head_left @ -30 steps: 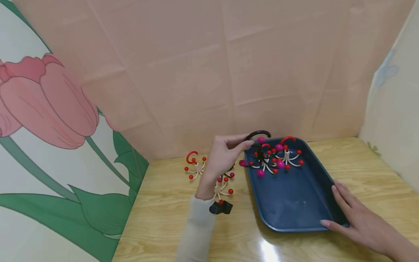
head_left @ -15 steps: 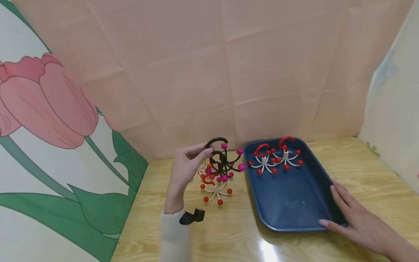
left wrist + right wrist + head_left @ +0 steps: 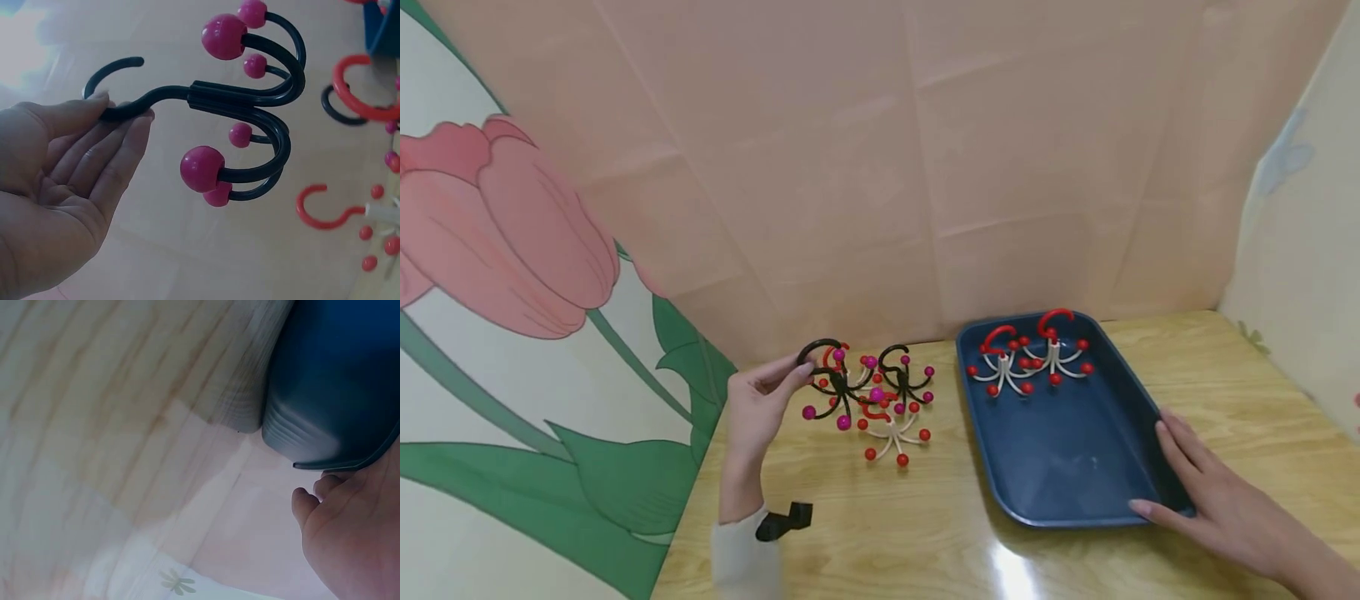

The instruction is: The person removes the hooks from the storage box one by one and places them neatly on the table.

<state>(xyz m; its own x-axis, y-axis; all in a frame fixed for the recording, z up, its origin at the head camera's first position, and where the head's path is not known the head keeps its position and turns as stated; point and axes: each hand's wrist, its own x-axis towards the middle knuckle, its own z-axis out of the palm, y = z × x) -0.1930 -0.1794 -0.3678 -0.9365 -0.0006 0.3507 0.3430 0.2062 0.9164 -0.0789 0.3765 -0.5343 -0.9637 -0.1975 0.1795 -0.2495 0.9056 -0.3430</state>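
Observation:
My left hand [image 3: 756, 417] pinches the curved top of a black claw hanger hook [image 3: 840, 383] with pink ball tips. In the left wrist view, thumb and fingers hold its hook end, and the arms [image 3: 294, 81] point away from the hand. Behind it, a white claw hanger with a red hook [image 3: 835, 357] is partly hidden. Close by on the table are another black hanger [image 3: 902, 381] and a white one [image 3: 892, 431]. My right hand [image 3: 1232, 512] holds the near right corner of a dark blue tray [image 3: 1075, 527], thumb on the near rim, fingers along the right side.
Two white hangers with red hooks, one at left [image 3: 1003, 371] and one at right [image 3: 1054, 358], stand at the tray's far end. A wooden table [image 3: 880, 533] carries everything. Behind it hangs a pinkish cloth [image 3: 850, 167]; a tulip-printed panel [image 3: 512, 233] flanks the left.
My left hand has carried the black hanger leftward from over the tray, past the second black hanger, to the left group on the table. The right hand stays at the tray corner.

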